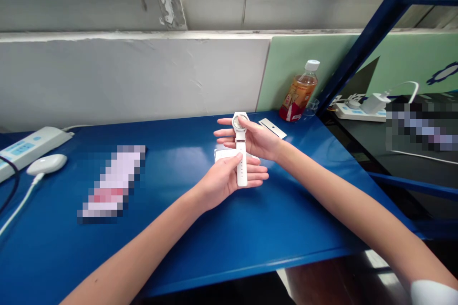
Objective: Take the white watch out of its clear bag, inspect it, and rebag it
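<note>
A white wristwatch is held stretched out lengthwise above the blue desk, its round face at the far end. My right hand grips the watch by its case, thumb on the face and the other fingers stretched out behind. Nearer to me, my left hand pinches the strap with the thumb on top, its fingers extended beneath. A row of small holes runs along the strap. Under the hands lies a white item, mostly hidden, so its kind does not show.
Behind my right hand lies a flat white card. A drink bottle with a white cap stands by the green panel. On the left are a blurred-out flat object, a white power strip and a white plug-like device with a cable.
</note>
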Tool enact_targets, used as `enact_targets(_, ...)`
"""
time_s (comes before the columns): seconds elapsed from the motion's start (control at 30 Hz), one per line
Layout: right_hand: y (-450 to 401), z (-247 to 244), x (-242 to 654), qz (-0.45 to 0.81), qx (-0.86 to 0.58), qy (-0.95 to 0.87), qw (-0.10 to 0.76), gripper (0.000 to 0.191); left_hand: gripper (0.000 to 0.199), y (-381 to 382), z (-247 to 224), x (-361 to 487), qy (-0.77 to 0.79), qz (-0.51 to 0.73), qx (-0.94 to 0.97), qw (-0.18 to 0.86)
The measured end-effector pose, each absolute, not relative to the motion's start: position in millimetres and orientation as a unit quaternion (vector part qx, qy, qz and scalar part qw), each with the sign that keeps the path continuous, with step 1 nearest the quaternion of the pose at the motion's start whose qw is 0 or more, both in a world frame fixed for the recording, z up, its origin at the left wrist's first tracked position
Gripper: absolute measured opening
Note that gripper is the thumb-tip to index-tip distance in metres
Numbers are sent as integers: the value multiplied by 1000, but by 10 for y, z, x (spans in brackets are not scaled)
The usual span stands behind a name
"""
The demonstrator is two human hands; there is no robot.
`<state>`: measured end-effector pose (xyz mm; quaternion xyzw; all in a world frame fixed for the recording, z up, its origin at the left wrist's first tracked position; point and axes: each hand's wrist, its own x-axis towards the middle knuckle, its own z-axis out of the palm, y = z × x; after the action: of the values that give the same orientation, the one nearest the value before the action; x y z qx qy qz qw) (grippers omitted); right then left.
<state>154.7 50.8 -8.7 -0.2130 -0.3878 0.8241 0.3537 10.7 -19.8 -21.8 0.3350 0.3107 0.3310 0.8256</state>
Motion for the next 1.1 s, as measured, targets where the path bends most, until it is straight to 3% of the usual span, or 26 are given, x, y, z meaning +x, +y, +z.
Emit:
enact_targets(0.3, 491, -37, 1550, 857, -196, -342, 332, 65, 35, -182, -240, 112, 361, 342, 329, 803)
enact_targets(0.8, 502, -71, 1579, 863, -180, -347, 322, 72, 35, -185, -231, 112, 355, 338, 320, 811)
enact_targets(1.1, 502, -58, 1594, 867, -186, -335, 320, 67, 35, -186, -223, 109, 355, 332, 312, 816)
